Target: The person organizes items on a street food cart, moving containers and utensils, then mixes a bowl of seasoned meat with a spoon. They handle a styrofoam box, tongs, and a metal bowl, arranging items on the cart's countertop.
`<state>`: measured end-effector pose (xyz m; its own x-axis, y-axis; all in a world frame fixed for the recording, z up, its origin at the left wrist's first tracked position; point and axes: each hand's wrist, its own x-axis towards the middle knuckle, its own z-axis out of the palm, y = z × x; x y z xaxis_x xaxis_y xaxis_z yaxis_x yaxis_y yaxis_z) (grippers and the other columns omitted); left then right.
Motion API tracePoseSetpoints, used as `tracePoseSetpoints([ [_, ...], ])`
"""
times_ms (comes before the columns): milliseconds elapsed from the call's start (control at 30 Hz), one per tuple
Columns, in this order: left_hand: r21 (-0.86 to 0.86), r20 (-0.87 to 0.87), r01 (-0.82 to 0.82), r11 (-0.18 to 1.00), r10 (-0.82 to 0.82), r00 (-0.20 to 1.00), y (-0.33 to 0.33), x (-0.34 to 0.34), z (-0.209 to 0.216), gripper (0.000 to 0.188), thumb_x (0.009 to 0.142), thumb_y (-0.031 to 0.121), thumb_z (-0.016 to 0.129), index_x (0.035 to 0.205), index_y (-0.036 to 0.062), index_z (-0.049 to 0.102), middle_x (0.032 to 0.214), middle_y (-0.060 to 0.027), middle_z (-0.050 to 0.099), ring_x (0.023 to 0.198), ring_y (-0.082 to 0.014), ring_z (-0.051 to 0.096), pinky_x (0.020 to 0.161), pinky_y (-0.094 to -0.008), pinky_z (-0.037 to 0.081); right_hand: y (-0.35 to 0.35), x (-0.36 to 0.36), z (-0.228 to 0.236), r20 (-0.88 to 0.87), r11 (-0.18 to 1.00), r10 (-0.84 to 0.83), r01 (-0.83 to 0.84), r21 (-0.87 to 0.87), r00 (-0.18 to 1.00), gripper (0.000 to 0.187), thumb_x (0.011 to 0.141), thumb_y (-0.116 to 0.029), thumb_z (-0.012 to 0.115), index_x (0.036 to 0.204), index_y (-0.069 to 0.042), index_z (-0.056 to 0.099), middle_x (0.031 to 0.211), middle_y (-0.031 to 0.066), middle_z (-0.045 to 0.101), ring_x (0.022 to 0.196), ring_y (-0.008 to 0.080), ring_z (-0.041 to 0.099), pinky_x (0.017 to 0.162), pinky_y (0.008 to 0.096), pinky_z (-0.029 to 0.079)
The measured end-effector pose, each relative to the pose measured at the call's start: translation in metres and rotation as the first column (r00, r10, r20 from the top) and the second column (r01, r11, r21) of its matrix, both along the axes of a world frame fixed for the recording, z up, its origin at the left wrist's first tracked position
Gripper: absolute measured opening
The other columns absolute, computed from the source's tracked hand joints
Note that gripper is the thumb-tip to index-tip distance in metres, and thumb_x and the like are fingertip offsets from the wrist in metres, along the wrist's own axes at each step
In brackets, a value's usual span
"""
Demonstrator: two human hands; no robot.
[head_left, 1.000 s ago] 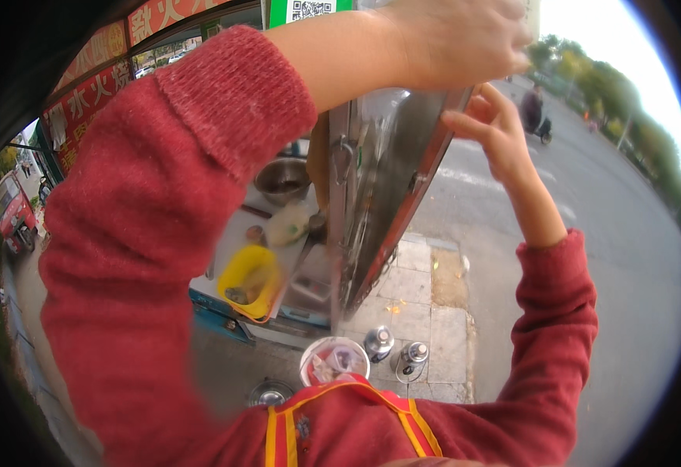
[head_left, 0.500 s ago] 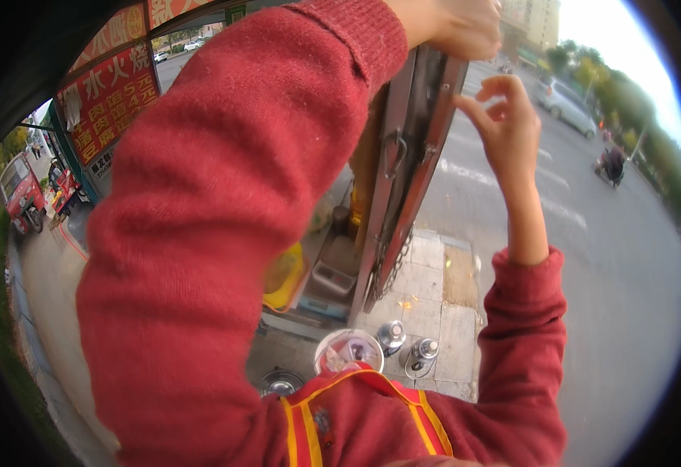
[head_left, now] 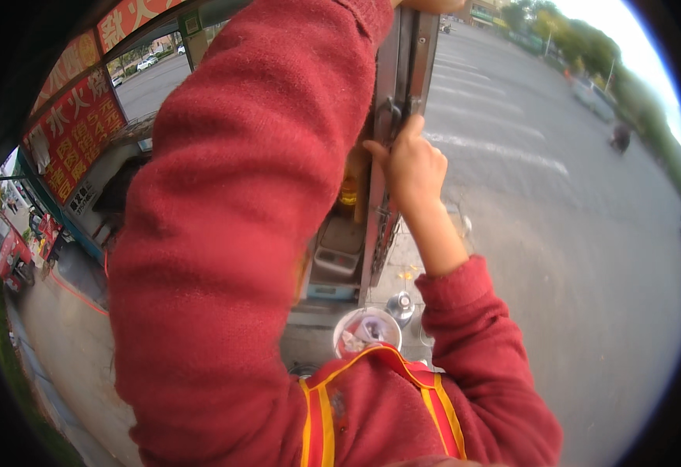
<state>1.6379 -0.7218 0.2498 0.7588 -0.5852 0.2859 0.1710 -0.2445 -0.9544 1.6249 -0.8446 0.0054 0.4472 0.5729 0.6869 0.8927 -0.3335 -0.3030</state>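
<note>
A tall metal door frame [head_left: 387, 89] with a hook-shaped latch [head_left: 388, 118] stands in front of me. My right hand [head_left: 418, 167] is closed on its edge just below the latch, with the thumb on the left side and the index finger pointing up. Some of its fingers are hidden behind the knuckles. Above, my left hand [head_left: 432, 5] is at the top of the frame, mostly cut off by the picture's edge, so its fingers do not show. The raised left arm in a red sleeve covers much of the stall.
Below are a white bucket [head_left: 339, 331] with bags in it and a silver canister [head_left: 400, 305]. A grey-topped box [head_left: 336, 262] sits inside the stall. Red sign boards [head_left: 75, 128] hang at left, near a red three-wheeler [head_left: 7, 247]. A road with a rider [head_left: 620, 138] runs at right.
My right hand has moved left and down from the air onto the metal frame's edge. The left hand has shifted mostly out at the top. The view has turned a little to the right.
</note>
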Motion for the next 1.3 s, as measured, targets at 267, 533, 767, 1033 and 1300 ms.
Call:
tracePoseSetpoints([
  [267, -0.059, 0.083, 0.137, 0.989, -0.132, 0.988, 0.004, 0.008, -0.009, 0.017, 0.073, 0.021, 0.054, 0.058, 0.0171, 0.061, 0.061, -0.0063, 0.065, 0.057, -0.0250, 0.064, 0.057, -0.0436, 0.048, 0.007, 0.010, -0.030, 0.134, 0.933, 0.007, -0.055, 0.357, 0.991, 0.025, 0.082, -0.024, 0.065, 0.095, -0.006, 0.052, 0.074, 0.0136, 0.065, 0.066, 0.0344, 0.065, 0.058, 0.0416, 0.051],
  [533, -0.089, 0.080, 0.170, 0.981, -0.164, 0.983, 0.004, 0.005, -0.009, 0.017, 0.071, 0.020, 0.054, 0.058, 0.0181, 0.065, 0.061, -0.0050, 0.066, 0.062, -0.0238, 0.065, 0.060, -0.0417, 0.049, -0.004, 0.001, -0.010, 0.121, 0.978, 0.031, -0.055, 0.202, 0.992, 0.010, 0.084, -0.013, 0.055, 0.084, -0.003, 0.054, 0.071, 0.0145, 0.062, 0.064, 0.0339, 0.065, 0.054, 0.0406, 0.052],
  [767, -0.008, 0.035, 0.053, 0.999, -0.053, 0.998, 0.001, 0.003, -0.009, 0.018, 0.069, 0.025, 0.056, 0.058, 0.0180, 0.068, 0.067, -0.0037, 0.068, 0.065, -0.0218, 0.067, 0.064, -0.0396, 0.049, -0.007, 0.005, 0.008, 0.331, 0.993, -0.076, 0.101, -0.058, 0.940, 0.006, 0.083, -0.006, 0.054, 0.079, -0.001, 0.054, 0.072, 0.0175, 0.064, 0.063, 0.0338, 0.067, 0.056, 0.0398, 0.053],
  [1033, -0.143, 0.148, 0.157, 0.977, -0.136, 0.980, 0.002, 0.002, -0.014, 0.018, 0.069, 0.023, 0.054, 0.056, 0.0165, 0.064, 0.060, -0.0076, 0.064, 0.057, -0.0267, 0.064, 0.054, -0.0427, 0.049, -0.011, 0.012, 0.010, 0.660, 0.954, -0.042, 0.226, -0.196, 0.751, 0.005, 0.077, -0.008, 0.056, 0.075, -0.004, 0.053, 0.065, 0.0072, 0.060, 0.053, 0.0196, 0.064, 0.044, 0.0312, 0.049],
  [1300, -0.062, 0.048, -0.074, 0.995, 0.077, 0.996, -0.010, -0.008, -0.013, 0.010, 0.064, 0.024, 0.061, 0.060, 0.0203, 0.070, 0.071, -0.0021, 0.070, 0.073, -0.0206, 0.068, 0.065, -0.0363, 0.051, -0.027, 0.035, 0.033, 0.068, 0.892, 0.324, -0.280, -0.356, 0.944, 0.025, 0.090, -0.020, 0.061, 0.085, 0.003, 0.053, 0.066, 0.0193, 0.063, 0.064, 0.0328, 0.066, 0.057, 0.0413, 0.050],
])
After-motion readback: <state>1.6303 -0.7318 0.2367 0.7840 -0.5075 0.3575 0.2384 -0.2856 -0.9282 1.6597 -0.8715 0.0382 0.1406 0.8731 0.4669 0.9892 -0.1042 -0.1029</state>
